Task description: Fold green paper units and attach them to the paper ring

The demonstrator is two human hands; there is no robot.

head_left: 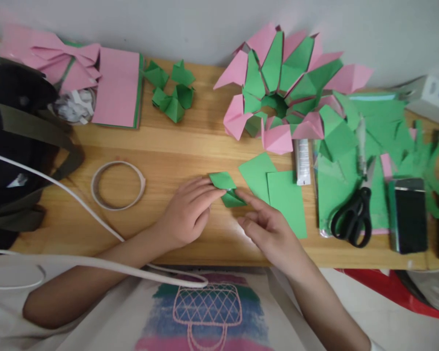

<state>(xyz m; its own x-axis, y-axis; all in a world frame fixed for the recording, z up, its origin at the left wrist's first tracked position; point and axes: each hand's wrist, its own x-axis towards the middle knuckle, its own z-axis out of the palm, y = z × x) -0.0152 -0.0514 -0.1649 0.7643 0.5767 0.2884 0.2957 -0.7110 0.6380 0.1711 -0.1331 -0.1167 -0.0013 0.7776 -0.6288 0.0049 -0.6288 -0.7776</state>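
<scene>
A small folded green paper piece (pixel 223 180) lies on the wooden table in front of me. My left hand (pixel 190 209) rests at its left side, fingers held together with the fingertips on the paper. On the other side, my right hand (pixel 265 226) touches the paper's right edge with its extended index finger; the other fingers are curled. Just right of the folded piece are two flat green sheets (pixel 287 200), one overlapping the other. Beyond them stands a ring of pink and green folded petals (pixel 278 97).
Black scissors (pixel 353 214) and a phone (pixel 409 214) lie at the right on green paper. A white tube (pixel 302 163) is near the sheets. A tape roll (pixel 117 185), folded green pieces (pixel 173 100), pink paper (pixel 117 87) and a black bag (pixel 18 146) are leftward. White cables (pixel 91 263) cross my left forearm.
</scene>
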